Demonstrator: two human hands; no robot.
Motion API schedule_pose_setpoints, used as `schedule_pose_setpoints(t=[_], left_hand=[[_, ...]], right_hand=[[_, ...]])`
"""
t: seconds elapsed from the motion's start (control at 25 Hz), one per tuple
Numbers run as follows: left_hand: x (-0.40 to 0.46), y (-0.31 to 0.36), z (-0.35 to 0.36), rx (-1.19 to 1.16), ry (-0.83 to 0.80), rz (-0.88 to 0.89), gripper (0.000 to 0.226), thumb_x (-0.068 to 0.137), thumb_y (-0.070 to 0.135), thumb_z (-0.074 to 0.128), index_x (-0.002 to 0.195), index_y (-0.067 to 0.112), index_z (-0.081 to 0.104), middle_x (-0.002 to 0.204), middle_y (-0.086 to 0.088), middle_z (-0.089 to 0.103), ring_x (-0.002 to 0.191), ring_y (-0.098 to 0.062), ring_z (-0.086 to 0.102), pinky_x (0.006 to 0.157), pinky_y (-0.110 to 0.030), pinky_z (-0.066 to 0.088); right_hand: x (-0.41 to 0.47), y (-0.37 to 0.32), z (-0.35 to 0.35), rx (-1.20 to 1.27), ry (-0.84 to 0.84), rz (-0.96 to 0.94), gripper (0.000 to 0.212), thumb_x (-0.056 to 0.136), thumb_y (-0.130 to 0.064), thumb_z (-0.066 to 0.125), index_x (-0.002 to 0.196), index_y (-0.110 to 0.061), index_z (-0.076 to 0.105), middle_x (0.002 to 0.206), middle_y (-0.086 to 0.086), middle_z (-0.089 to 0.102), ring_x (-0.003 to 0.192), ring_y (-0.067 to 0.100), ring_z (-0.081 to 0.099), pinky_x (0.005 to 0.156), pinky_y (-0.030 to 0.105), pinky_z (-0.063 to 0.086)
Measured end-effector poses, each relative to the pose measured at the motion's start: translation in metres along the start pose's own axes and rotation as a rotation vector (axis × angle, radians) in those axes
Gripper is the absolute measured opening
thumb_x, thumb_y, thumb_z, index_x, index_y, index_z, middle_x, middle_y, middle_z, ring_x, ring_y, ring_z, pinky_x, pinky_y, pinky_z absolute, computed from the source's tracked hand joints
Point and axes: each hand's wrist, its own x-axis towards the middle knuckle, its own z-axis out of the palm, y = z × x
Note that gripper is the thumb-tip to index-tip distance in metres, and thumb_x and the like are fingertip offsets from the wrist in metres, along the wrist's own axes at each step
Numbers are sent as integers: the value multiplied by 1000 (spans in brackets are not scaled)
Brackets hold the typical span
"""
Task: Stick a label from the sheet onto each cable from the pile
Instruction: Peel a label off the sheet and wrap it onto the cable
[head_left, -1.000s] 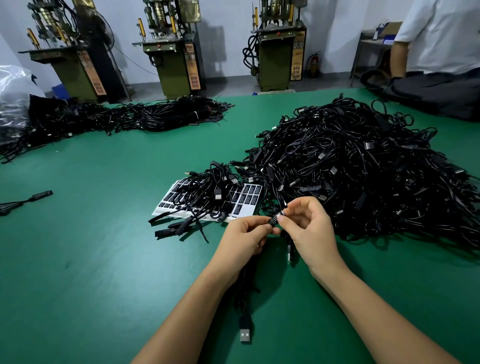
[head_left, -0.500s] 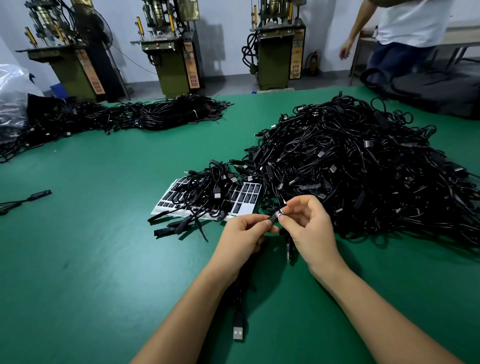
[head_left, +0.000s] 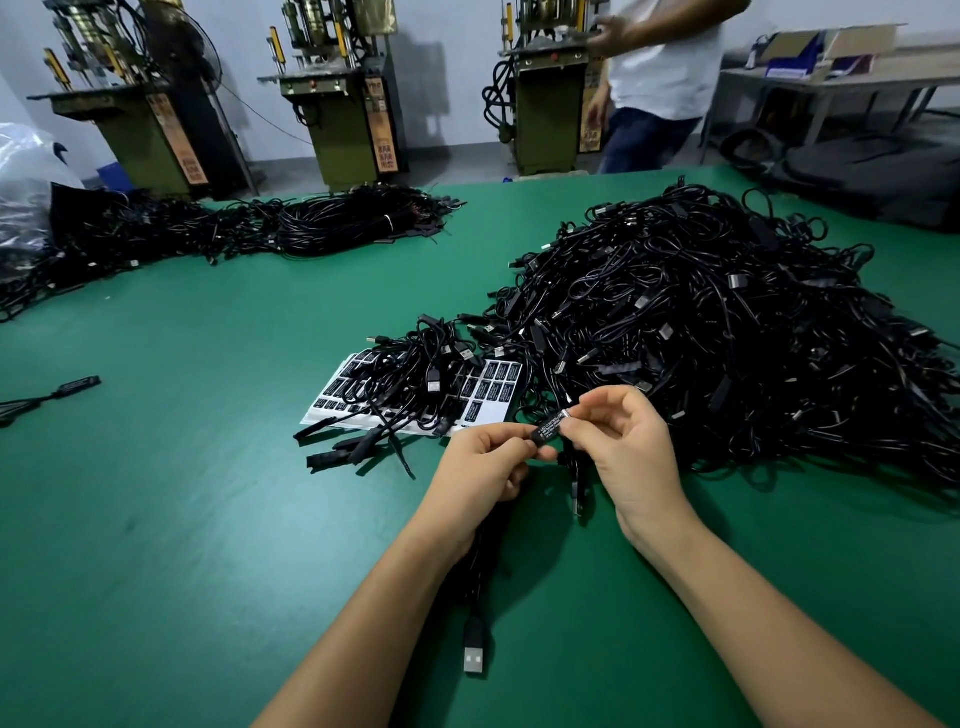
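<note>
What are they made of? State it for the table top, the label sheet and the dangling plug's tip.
Table top: green mat, likely rubber or vinyl; soft sheen. Label sheet: white, probably glossy backing paper with black printed stickers. Plug tip: bright silver shell, apparently metal, on a black moulded-plastic body.

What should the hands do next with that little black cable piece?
Probably press the label down smooth. Both the left hand and right hand pinch the cable there, and the label looks already wrapped on.

a factory floor: press machines (head_left: 343, 98) behind a green worktable (head_left: 182, 467) heaped with cables (head_left: 727, 332).
</note>
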Motion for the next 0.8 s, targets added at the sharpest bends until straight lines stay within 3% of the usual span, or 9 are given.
schedule_pose_setpoints(t=[0.48, 0.68, 0.8], left_hand=[[2, -2, 0, -20, 4, -3, 17, 91, -4, 53, 93, 8, 65, 78, -4, 73, 43, -3, 36, 41, -11, 30], [1, -3, -1, 2, 1, 8, 13, 91, 1, 57, 93, 10, 67, 80, -4, 74, 44, -3, 37, 41, -11, 31], [1, -4, -1, 45, 3, 34, 12, 92, 11, 60, 91, 12, 72, 82, -3, 74, 45, -2, 37, 43, -11, 32]], right_hand=[[-2, 0, 0, -42, -7, -20, 29, 78, 10, 70, 89, -14, 57, 82, 1, 64, 72, 2, 63, 71, 18, 52], [-2, 2, 0, -57, -18, -23, 28, 78, 9, 70, 90, -12, 56, 82, 0, 64, 74, 5, 64, 75, 29, 55], [-2, 3, 0, -75, -19, -45, 28, 78, 8, 71, 89, -13, 57, 81, -2, 64, 73, 2, 63, 71, 18, 52]])
